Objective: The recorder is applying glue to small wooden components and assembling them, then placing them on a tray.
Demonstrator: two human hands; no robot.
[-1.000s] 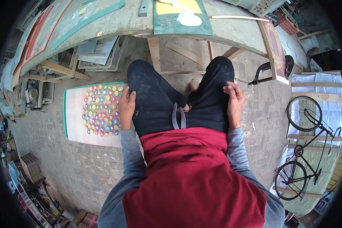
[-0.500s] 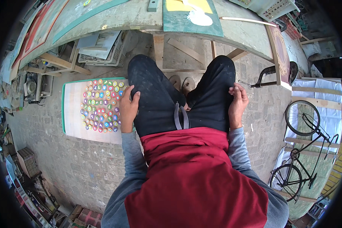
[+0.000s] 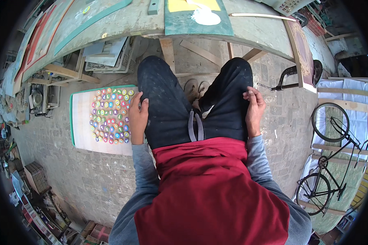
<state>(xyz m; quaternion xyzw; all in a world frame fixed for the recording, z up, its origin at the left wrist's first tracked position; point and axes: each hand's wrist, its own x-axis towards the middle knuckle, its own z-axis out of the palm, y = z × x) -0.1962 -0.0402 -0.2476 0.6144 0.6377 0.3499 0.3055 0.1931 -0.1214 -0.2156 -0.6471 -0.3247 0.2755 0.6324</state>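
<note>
My left hand (image 3: 139,118) rests beside the outer side of my left thigh, its fingertips near the dark trousers (image 3: 163,110). Its thumb and fingers are apart, and I see nothing held in it. On the other side, my right hand (image 3: 255,112) is against the trouser leg, with thumb and fingers curled together. Whether a fold of cloth is pinched there is hidden. Left of my left hand, low by the floor, is a pale board (image 3: 81,118) with a green edge. Rows of round coloured lettered pieces (image 3: 110,110) cover part of it.
A worn workbench (image 3: 139,20) crosses in front of my knees. On it are a green board (image 3: 176,26) with white paint (image 3: 206,17) and a thin stick (image 3: 261,16). A clamp (image 3: 288,77) hangs at its right end. A bicycle (image 3: 323,163) stands at the right.
The view has shifted slightly, so the board of lettered pieces and the bicycle sit a little further right in the picture. Both hands stay by my thighs in nearly the same pose.
</note>
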